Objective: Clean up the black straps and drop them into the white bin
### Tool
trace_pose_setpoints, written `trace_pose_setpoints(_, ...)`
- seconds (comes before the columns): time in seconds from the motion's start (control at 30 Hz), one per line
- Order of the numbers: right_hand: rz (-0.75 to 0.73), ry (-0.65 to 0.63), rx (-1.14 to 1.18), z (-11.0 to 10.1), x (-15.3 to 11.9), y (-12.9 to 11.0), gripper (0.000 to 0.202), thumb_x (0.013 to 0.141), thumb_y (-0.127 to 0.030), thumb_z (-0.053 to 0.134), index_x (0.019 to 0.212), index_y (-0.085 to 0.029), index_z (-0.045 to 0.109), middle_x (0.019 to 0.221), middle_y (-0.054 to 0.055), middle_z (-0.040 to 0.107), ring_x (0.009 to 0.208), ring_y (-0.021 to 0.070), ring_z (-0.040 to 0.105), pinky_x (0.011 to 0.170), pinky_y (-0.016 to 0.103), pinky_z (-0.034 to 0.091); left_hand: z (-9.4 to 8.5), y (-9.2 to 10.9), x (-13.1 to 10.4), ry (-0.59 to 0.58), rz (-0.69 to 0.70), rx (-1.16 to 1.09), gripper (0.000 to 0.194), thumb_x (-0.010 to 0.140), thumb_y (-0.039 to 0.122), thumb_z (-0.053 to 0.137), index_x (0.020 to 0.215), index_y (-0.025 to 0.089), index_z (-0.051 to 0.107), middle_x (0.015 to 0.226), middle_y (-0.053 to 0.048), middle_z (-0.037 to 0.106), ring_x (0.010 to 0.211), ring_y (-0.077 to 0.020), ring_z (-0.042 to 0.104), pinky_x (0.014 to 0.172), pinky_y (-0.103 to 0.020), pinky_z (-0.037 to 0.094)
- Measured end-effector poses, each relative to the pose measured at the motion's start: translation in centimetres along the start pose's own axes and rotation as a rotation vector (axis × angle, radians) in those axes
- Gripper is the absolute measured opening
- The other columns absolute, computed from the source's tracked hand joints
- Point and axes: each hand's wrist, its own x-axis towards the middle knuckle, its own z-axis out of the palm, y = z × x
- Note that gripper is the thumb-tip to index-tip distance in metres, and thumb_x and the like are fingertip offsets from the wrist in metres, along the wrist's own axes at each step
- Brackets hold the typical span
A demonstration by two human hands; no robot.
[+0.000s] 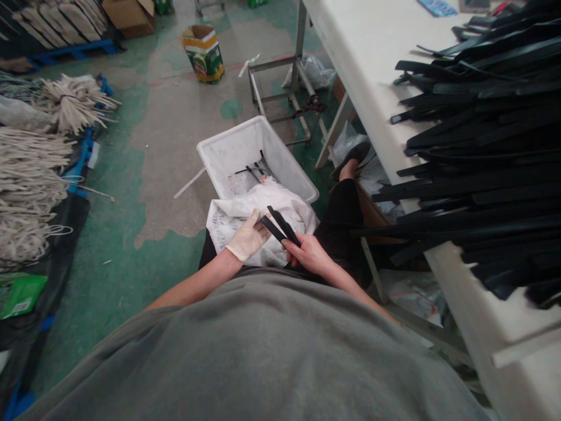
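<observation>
As we look down, our right hand [309,252] is closed round the near part of the black strips [274,230], thumb across them, and their far ends fan slightly apart, pointing away from us. That grip, we judge, leaves those ends free to be seen and handled. Over on the other side, our gloved left hand [248,238] lies palm partly up, fingers right by the far ends; whether it pinches them or only steadies them, we cannot tell. So the strips sit between both hands, above the white cloth [295,204], which spreads across our legs [344,213] and over the bin's near edge, likely to shield our clothes and bridge the gap. Just ahead stands the bin [232,146], a few dark bits [253,174] inside, close enough to need little reach. And on our right, the pile [482,140] covers the table [363,41], ends overhanging towards us, handy, it seems, for grabbing.
</observation>
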Motion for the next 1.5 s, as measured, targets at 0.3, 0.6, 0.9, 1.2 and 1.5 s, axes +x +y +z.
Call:
trace_pose_setpoints(0.3, 0.008, -0.015, -0.036, 0.2, -0.2, -0.1, 0.027, 0.091, -0.038, 0.052, 0.072, -0.018, 0.056, 0.059, 0.000, 0.066, 0.045, 0.0126, 0.059, 0.045, 0.021, 0.043, 1.3, 0.2, -1.6, 0.039, 0.008, -0.007, 0.021, 0.093, 0.031, 0.062, 0.081, 0.016, 0.067, 0.078, -0.004, 0.071, 0.071, -0.0139, 0.068, 0.071, -0.026, 0.055)
trace_pose_setpoints(0.6, 0.035, 0.004, -0.013, -0.1, 0.7, -0.2, 0.022, 0.093, -0.033, 0.053, 0.077, -0.018, 0.057, 0.060, 0.000, 0.067, 0.044, 0.0116, 0.059, 0.045, 0.020, 0.043, 0.3, -0.4, -1.2, 0.008, -0.053, 0.066, 0.017, 0.090, 0.030, 0.067, 0.081, 0.015, 0.067, 0.077, -0.003, 0.070, 0.071, -0.0120, 0.066, 0.073, -0.024, 0.053)
trace_pose_setpoints(0.9, 0.073, -0.119, 0.141, -1.4, 1.2, -1.5, 0.021, 0.093, -0.033, 0.055, 0.079, -0.017, 0.058, 0.066, 0.002, 0.069, 0.047, 0.0114, 0.060, 0.044, 0.020, 0.047, -0.2, -1.3, -0.2, -0.102, 0.025, 0.245, 0.015, 0.083, 0.028, 0.073, 0.080, 0.014, 0.069, 0.079, -0.006, 0.072, 0.070, -0.0146, 0.066, 0.069, -0.025, 0.051)
trace_pose_setpoints(1.2, 0.041, 0.033, 0.038, -2.6, 1.4, -2.4, 0.027, 0.093, -0.038, 0.054, 0.078, -0.016, 0.060, 0.058, 0.001, 0.065, 0.045, 0.0108, 0.059, 0.043, 0.019, 0.045, 2.1, -1.3, 0.2, -0.265, 0.032, 0.298, 0.029, 0.079, 0.040, 0.077, 0.077, 0.012, 0.068, 0.072, -0.006, 0.069, 0.063, -0.0156, 0.063, 0.068, -0.028, 0.052)
trace_pose_setpoints(1.5, 0.018, 0.065, -0.127, -2.6, 1.5, -3.1, 0.029, 0.094, -0.038, 0.048, 0.079, -0.017, 0.062, 0.059, 0.001, 0.066, 0.046, 0.0122, 0.062, 0.045, 0.020, 0.044, 2.7, -0.2, 0.5, -0.205, 0.083, 0.253, 0.021, 0.088, 0.033, 0.068, 0.083, 0.013, 0.069, 0.080, -0.008, 0.072, 0.071, -0.0163, 0.067, 0.070, -0.027, 0.052)
